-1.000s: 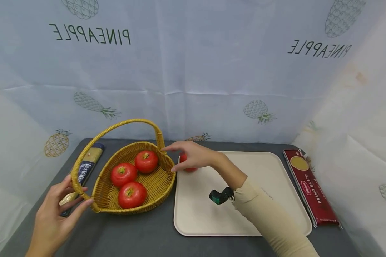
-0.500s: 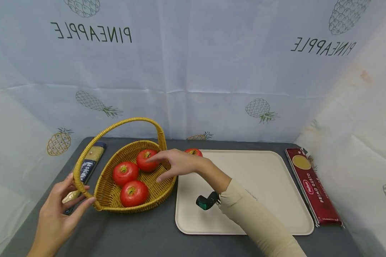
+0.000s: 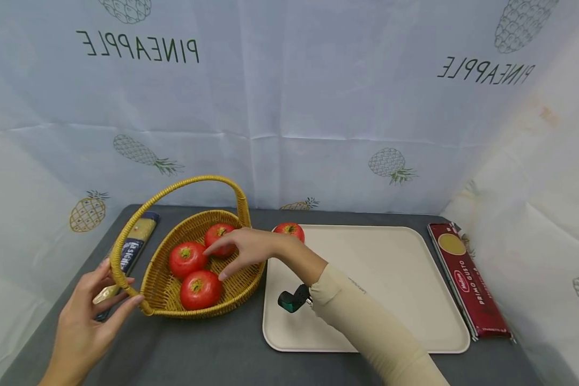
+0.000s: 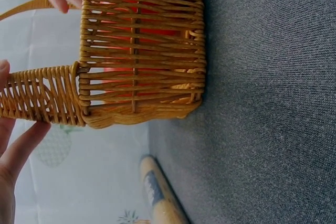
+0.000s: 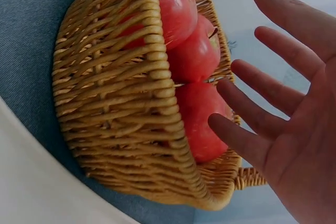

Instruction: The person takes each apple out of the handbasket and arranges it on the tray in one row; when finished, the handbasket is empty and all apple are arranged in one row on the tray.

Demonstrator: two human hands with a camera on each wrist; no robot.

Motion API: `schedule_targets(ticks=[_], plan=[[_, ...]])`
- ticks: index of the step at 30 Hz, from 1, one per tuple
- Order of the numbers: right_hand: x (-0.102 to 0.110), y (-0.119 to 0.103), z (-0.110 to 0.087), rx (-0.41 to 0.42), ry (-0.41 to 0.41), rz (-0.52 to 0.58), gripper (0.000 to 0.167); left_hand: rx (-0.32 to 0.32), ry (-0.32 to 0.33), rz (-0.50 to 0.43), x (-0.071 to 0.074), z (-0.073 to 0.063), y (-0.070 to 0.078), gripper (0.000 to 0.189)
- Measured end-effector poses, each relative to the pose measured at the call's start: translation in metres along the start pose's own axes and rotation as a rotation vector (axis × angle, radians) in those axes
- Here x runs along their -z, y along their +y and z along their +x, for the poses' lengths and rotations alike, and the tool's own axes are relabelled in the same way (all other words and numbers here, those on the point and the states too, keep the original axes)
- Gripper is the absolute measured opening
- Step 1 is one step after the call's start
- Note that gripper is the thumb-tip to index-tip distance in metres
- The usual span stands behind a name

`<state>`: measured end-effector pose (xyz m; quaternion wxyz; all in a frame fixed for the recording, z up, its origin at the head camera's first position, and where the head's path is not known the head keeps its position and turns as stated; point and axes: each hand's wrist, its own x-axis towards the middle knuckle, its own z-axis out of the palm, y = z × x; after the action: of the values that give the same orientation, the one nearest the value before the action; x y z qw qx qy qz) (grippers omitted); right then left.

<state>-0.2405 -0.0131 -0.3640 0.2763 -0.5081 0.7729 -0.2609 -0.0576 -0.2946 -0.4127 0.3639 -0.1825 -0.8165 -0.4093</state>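
The left hand [image 3: 89, 316] has the near end of the yellow wicker handle [image 3: 173, 187] between thumb and fingers, the fingers bent round behind it and the thumb lying near the rim. The right hand [image 3: 251, 247] hangs palm down over the basket [image 3: 234, 289] with its fingers spread well apart and gripping nothing; from here I can't tell whether a fingertip touches the fruit. The basket stands upright on the dark grey surface [image 3: 212, 346], and inside it three red apples sit together: one nearest the front [image 3: 200, 292], one just behind it toward the left [image 3: 186, 260], and one at the back [image 3: 217, 236], partly covered by the right hand. A small black device [image 3: 293, 298] juts from the right wrist, where a beige sleeve [image 3: 376, 327] begins. Under that arm lies a cream tray [image 3: 415, 279], just beside the basket, with a fourth apple [image 3: 290, 230] at its far left corner. A blue-and-yellow pack [image 3: 139, 236] lies left of the basket, partly behind the handle, and a dark red packet [image 3: 468, 284] lies along the tray's right side. Behind everything hangs a pale cloth [image 3: 318, 80] printed with pineapples.
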Motion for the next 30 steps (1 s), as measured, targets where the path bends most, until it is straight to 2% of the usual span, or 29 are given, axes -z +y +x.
schedule_targets(ticks=[6, 15, 30], plan=[[0.003, 0.0, 0.012, -0.019, -0.068, 0.035, 0.063, -0.005, 0.006, -0.02, -0.001, 0.002, -0.001, 0.091], [0.011, -0.007, 0.03, -0.052, -0.181, 0.015, 0.06, 0.007, 0.003, -0.022, -0.001, 0.002, 0.0, 0.092], [-0.001, -0.01, 0.057, -0.145, -0.281, 0.035, 0.061, -0.006, 0.002, -0.038, 0.0, 0.0, -0.001, 0.091]])
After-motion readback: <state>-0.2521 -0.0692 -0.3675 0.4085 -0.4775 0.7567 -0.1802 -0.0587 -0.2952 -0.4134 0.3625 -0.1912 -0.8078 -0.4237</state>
